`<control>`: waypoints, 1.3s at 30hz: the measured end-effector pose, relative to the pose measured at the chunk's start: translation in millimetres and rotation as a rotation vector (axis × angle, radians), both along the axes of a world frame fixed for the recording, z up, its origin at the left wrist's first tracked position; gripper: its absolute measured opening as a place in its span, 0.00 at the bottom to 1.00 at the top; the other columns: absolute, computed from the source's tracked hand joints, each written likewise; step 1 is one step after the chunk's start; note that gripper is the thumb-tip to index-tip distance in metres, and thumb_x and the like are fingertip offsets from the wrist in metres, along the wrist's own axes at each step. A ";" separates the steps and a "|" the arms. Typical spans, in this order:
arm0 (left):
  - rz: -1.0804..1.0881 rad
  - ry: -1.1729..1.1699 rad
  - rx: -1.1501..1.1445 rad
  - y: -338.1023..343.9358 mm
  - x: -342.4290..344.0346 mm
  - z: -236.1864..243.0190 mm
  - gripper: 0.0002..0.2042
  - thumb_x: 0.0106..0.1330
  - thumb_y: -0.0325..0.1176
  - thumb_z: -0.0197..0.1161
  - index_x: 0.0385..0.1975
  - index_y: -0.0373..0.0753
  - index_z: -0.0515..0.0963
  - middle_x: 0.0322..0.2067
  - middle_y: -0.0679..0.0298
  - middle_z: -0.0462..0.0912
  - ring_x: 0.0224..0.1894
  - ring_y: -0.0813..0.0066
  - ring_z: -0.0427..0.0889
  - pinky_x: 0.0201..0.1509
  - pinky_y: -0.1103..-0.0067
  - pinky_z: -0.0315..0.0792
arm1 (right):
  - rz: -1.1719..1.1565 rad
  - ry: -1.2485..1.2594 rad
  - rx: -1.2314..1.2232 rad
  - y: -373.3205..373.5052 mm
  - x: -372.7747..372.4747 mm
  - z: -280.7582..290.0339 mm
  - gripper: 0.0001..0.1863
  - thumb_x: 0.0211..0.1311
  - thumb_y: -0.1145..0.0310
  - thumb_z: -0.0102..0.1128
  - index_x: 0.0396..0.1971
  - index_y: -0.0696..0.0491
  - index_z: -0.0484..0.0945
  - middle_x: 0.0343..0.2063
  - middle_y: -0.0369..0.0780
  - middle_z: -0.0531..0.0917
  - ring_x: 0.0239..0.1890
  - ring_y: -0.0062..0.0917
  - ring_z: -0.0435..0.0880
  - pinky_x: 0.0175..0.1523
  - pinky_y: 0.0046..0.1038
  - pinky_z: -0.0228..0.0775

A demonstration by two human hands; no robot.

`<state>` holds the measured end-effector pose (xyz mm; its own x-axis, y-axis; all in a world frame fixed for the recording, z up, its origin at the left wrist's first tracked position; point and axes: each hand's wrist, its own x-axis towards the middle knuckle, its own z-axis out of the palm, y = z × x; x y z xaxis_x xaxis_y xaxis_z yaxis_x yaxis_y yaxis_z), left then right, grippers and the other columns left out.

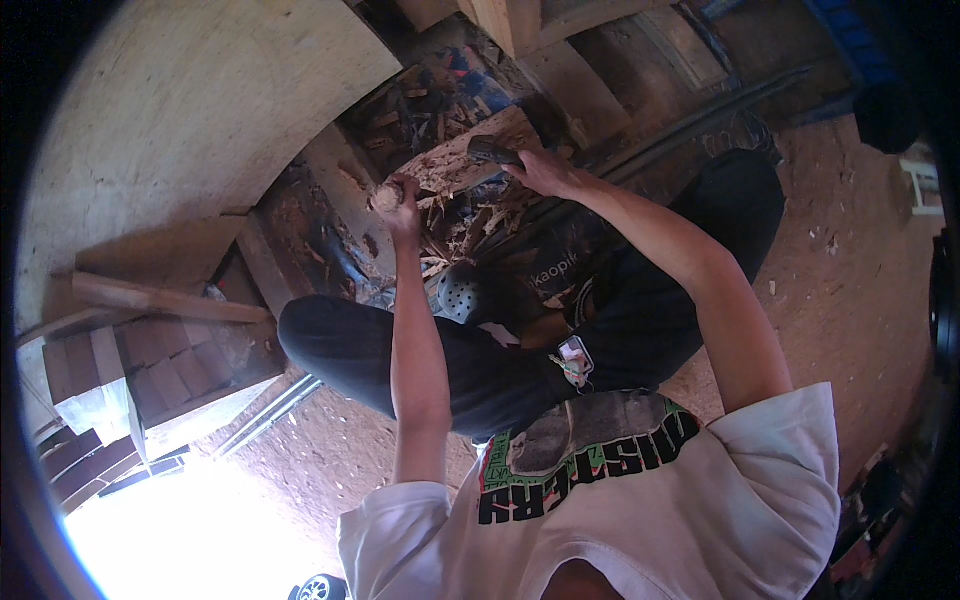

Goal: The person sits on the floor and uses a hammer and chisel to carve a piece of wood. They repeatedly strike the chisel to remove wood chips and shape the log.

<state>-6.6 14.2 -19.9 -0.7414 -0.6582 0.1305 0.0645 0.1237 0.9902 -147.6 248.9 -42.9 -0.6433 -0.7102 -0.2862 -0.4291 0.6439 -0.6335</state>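
Observation:
My left hand (405, 215) is closed round a pale, rounded piece (388, 197), perhaps wood, at the lower left end of a rough, splintered board (455, 160). My right hand (540, 172) grips a dark, blocky object (490, 150) at the board's upper right part; whether it is a tool I cannot tell. Broken wood chips and shreds (475, 225) lie below the board, between my hands and my crossed legs in dark trousers (340, 355). A grey perforated clog (460, 295) shows under them.
A large plywood sheet (200, 110) stands at the upper left, with stacked brown boards (150, 365) and a wooden batten (170, 295) below it. A wooden frame (515, 20) is ahead. A blue object (835, 30) and a white rack (920, 185) are at the right. A wheel (322, 590) shows behind me.

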 end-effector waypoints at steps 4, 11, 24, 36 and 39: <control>0.009 0.042 -0.067 0.0 1.1 -14.8 0.05 0.59 0.25 0.65 0.31 0.37 0.75 0.28 0.67 0.78 0.33 0.78 0.76 0.38 0.80 0.70 | 0.017 -0.009 -0.121 -4.2 -3.3 1.3 0.27 0.67 0.48 0.49 0.35 0.63 0.76 0.26 0.53 0.80 0.33 0.44 0.81 0.39 0.40 0.70; -0.031 -0.316 -0.382 -1.9 7.1 -10.8 0.14 0.61 0.35 0.66 0.42 0.37 0.74 0.37 0.65 0.81 0.40 0.70 0.79 0.49 0.75 0.70 | 0.149 -0.034 -0.069 -22.2 -27.4 78.2 0.29 0.63 0.45 0.53 0.42 0.62 0.76 0.27 0.47 0.80 0.32 0.31 0.79 0.39 0.36 0.68; -0.063 -0.009 0.157 12.8 10.8 36.7 0.21 0.57 0.35 0.70 0.46 0.33 0.72 0.43 0.58 0.79 0.46 0.70 0.78 0.49 0.73 0.72 | 0.445 0.036 -0.461 -32.2 14.2 239.0 0.23 0.64 0.56 0.56 0.48 0.60 0.75 0.36 0.45 0.83 0.37 0.32 0.81 0.45 0.32 0.71; -0.137 -0.254 -0.131 7.5 -1.8 16.4 0.10 0.60 0.36 0.67 0.34 0.36 0.78 0.31 0.61 0.82 0.34 0.73 0.80 0.38 0.73 0.74 | 0.281 0.156 -0.637 -30.2 26.5 266.3 0.19 0.64 0.57 0.57 0.42 0.61 0.76 0.32 0.46 0.82 0.34 0.33 0.80 0.41 0.32 0.71; -0.095 -0.065 -0.117 -1.3 0.1 8.7 0.13 0.61 0.35 0.67 0.41 0.36 0.75 0.36 0.64 0.82 0.37 0.74 0.80 0.42 0.72 0.73 | 0.379 0.056 -0.630 -34.7 31.3 233.2 0.18 0.64 0.60 0.56 0.43 0.60 0.77 0.34 0.45 0.81 0.34 0.33 0.80 0.42 0.33 0.71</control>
<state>-6.5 12.9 -11.3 -0.8091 -0.5678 0.1516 0.0174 0.2348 0.9719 -116.3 214.2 190.3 -0.3228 -0.9054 0.2758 -0.5923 -0.0341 -0.8050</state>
